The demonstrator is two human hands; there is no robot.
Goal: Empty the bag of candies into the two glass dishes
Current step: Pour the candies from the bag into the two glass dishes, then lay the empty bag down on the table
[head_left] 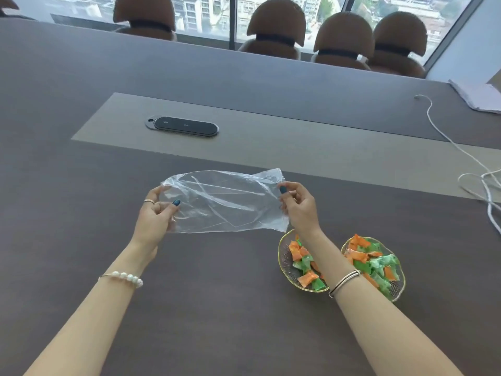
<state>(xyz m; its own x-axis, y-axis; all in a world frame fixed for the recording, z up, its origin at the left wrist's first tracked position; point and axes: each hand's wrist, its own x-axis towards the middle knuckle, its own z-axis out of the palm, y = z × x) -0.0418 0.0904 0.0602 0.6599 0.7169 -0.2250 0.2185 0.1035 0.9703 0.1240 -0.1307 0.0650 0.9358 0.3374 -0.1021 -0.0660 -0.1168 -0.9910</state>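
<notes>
The dark surface (81, 267) takes up most of the view, with a paler inset strip across its middle. A row of brown chairs (279, 25) stands along its far edge.

The clear plastic bag (225, 202) is held just above the surface, spread nearly flat between the two hands, left of the dishes and clear of both. Nothing shows inside it, so it appears empty.

The two glass dishes stand side by side at lower right. The left dish (282, 256) and the right dish (401, 280) both have gold rims, and the right forearm crosses between them and hides part of each. The candies (376, 264), in orange and green wrappers, are heaped in both dishes. None lies loose on the surface in view.

A white cable (444, 137) and a stack of papers (477, 96) lie at the far right, well away from the work. A black oval panel (184, 126) is set into the inset strip.

Judgement: the emptying step looks complete and the task is at or near its end. What remains is to check the bag for any stray candy and put it down, which calls only for a simple release away from the dishes.

The left hand (156, 213) pinches the bag's left edge between thumb and fingers, which are loosely curled. The right hand (299, 204) pinches the right edge the same way, with its other fingers folded in.
</notes>
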